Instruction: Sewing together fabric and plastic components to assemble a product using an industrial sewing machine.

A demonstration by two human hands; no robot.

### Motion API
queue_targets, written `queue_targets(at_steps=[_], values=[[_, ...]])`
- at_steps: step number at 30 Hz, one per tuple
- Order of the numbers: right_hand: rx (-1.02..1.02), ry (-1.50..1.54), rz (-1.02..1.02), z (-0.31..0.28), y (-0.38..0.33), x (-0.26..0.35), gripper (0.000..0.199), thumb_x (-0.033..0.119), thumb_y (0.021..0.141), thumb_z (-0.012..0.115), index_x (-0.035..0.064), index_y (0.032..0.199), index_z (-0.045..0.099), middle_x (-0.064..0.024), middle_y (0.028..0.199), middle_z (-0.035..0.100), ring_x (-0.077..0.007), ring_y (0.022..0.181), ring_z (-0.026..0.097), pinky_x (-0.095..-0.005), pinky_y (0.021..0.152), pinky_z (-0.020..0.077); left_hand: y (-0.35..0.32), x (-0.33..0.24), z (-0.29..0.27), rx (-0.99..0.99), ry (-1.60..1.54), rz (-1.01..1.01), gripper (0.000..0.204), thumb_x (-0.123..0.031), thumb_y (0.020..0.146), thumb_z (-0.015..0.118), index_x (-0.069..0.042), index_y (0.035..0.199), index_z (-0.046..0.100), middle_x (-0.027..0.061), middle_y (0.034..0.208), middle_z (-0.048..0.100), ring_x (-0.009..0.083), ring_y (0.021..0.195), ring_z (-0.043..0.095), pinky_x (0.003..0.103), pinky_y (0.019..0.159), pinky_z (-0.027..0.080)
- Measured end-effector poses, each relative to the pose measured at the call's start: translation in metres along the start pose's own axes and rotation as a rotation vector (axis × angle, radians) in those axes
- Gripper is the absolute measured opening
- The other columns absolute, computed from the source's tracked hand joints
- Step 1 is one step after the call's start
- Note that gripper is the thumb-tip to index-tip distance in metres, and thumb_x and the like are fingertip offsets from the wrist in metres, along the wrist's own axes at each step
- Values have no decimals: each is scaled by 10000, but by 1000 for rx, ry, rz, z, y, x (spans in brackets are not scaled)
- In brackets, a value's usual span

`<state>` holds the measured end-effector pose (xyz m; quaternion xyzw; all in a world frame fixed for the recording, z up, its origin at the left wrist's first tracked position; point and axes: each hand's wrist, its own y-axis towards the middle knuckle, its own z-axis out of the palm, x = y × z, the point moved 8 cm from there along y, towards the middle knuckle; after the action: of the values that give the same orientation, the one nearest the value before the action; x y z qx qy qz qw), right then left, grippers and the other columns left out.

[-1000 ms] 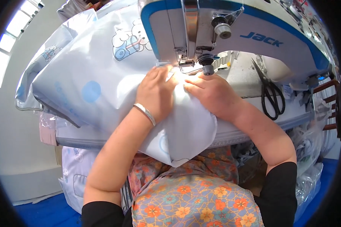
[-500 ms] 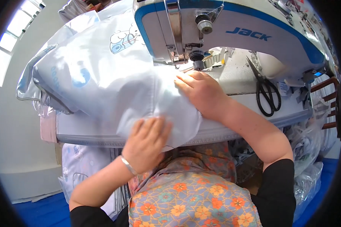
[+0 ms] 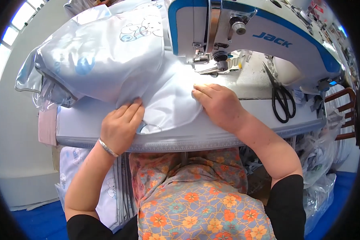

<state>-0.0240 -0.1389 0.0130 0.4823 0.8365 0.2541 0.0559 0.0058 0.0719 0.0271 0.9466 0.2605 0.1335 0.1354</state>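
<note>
A shiny white and pale-blue fabric (image 3: pixel 168 100) with printed cartoon animals spreads over the sewing machine table, its near part under the presser foot area. My left hand (image 3: pixel 122 124) grips a fold of it near the table's front edge, fingers pressed together, thumb hidden. To the right, my right hand (image 3: pixel 224 106) pinches the fabric's right edge just in front of the presser foot (image 3: pixel 208 71). Above both hands stands the white sewing machine (image 3: pixel 184 28) with blue trim. Bright glare hides the exact spot where fabric meets needle.
Black-handled scissors (image 3: pixel 283 100) lie on the table right of my right hand. A ruler strip (image 3: pixel 180 143) runs along the table's front edge. Folded printed fabric (image 3: pixel 112 192) hangs or stacks below left. Clear plastic bags (image 3: pixel 320 192) and a wooden chair (image 3: pixel 344 108) are at the right.
My left hand has moved left and a little up, drawing the near fabric with it into folds. The right hand has shifted slightly right and down. The whole view has also shifted slightly.
</note>
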Motion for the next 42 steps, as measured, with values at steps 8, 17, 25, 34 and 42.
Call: queue_targets(at_steps=[8,17,25,34,42], values=[[-25,30,12,4,4,1,328,24,821,652,53,1147,680,-119,1170,687,-277,995,670,-375,863,558,25,24,18,3,97,-51,291,-108,794,580,-42,1067,654,112,1230,670,243,1067,654,337,811,538],[14,15,119,10,10,-3,346,39,837,668,61,1182,670,-155,1186,665,-311,1014,651,-405,877,540,34,6,28,182,330,-24,125,-151,778,618,-64,867,629,124,940,666,214,807,655,320,630,538],[-6,30,111,6,10,-4,365,19,814,648,1,1179,638,-170,1202,650,-336,1028,638,-416,900,528,37,-69,14,385,126,89,66,-168,749,610,-123,746,562,46,703,571,198,647,618,330,547,481],[-28,73,14,4,8,0,385,15,752,647,0,1137,665,-154,1156,668,-330,1024,646,-414,883,533,84,-85,25,376,-226,33,64,-149,746,619,-109,733,570,52,711,605,228,673,649,354,600,517],[262,567,208,4,22,22,387,167,779,746,30,1135,679,-139,1048,683,-258,954,675,-357,855,542,114,29,-73,-274,-453,-39,97,-53,791,595,-31,876,636,178,802,646,365,777,650,432,687,531]])
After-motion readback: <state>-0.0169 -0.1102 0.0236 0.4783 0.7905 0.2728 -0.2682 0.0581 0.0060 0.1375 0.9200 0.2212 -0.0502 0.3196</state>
